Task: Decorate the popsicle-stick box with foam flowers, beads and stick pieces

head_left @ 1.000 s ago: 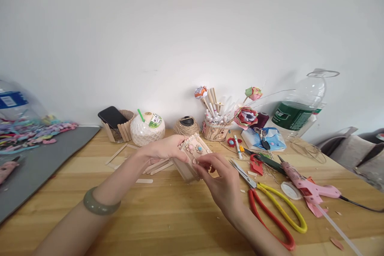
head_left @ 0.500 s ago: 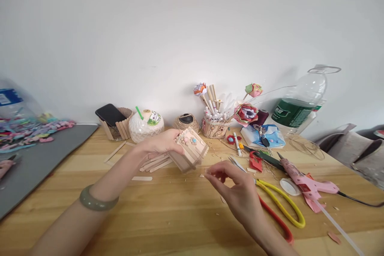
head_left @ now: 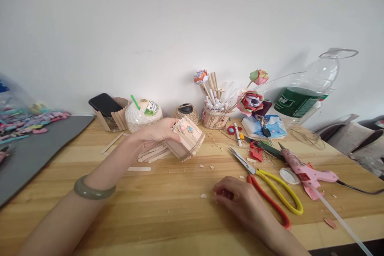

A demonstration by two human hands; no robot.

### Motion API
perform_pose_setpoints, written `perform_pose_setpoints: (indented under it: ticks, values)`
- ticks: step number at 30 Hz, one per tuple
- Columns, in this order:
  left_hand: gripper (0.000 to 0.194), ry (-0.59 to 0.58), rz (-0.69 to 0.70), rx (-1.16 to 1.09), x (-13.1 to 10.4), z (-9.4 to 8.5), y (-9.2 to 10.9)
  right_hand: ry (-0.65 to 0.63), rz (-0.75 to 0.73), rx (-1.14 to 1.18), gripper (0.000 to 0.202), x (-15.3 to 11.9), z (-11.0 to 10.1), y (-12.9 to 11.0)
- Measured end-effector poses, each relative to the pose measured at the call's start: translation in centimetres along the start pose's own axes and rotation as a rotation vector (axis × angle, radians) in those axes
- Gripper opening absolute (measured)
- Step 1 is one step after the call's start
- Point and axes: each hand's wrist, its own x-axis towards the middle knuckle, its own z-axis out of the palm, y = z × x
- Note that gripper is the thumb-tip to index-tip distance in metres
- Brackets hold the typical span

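My left hand holds a small box built of wooden craft sticks, tilted, with little pink and blue flowers on its face. It hovers just above a pile of loose craft sticks. My right hand rests low on the wooden table, fingers curled together near a tiny wood chip; I cannot tell whether something is pinched between them. Red and yellow scissors lie right beside that hand.
A pink glue gun with a cord lies at the right, near a big plastic bottle. Along the wall stand a phone in a stick holder, a coconut drink, a twine ball and a pot of paper flowers. A grey mat covers the left.
My right hand has let go of the stick box and dropped down to the table toward me. My left hand has carried the box slightly up and left.
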Motion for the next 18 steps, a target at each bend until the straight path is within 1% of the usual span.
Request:
perform_pose_setpoints:
  ticks: [2, 3, 4, 6, 9, 11, 13, 15, 17, 18]
  values:
    - [0.042, 0.008, -0.001, 0.007, -0.1, 0.0, 0.1, 0.0, -0.053, -0.004, 0.009, -0.2, 0.0, 0.2]
    - [0.043, 0.008, -0.001, 0.001, -0.1, 0.1, 0.2, 0.02, -0.082, -0.001, 0.011, -0.2, -0.1, 0.2]
    - [0.044, 0.005, -0.004, -0.012, -0.1, 0.1, 0.3, 0.059, -0.107, 0.002, 0.013, -0.3, -0.1, 0.3]
    - [0.045, -0.004, -0.013, -0.053, -0.2, 0.4, 0.5, 0.177, -0.131, 0.004, 0.018, -0.5, -0.4, 0.5]
    - [0.047, -0.026, -0.018, -0.101, -0.3, 0.8, 0.7, 0.341, -0.111, -0.057, 0.02, -1.5, -1.7, 1.4]
    - [0.045, -0.017, -0.011, -0.109, -0.2, 1.1, 0.7, 0.409, -0.061, -0.156, 0.021, -2.8, -3.4, 2.7]
    - [0.041, 0.003, -0.008, -0.128, -0.2, 1.5, 0.7, 0.461, 0.028, -0.316, 0.023, -4.4, -5.6, 4.7]
    - [0.04, -0.005, -0.014, -0.165, 0.0, 2.0, 0.6, 0.528, 0.195, -0.555, 0.025, -6.0, -8.1, 7.3]
    - [0.042, -0.029, -0.021, -0.193, 0.1, 2.7, 0.5, 0.486, 0.326, -0.805, 0.031, -7.2, -10.4, 10.1]
    - [0.045, -0.045, -0.017, -0.204, 0.1, 3.0, 0.6, 0.427, 0.347, -0.918, 0.035, -7.6, -11.3, 11.5]
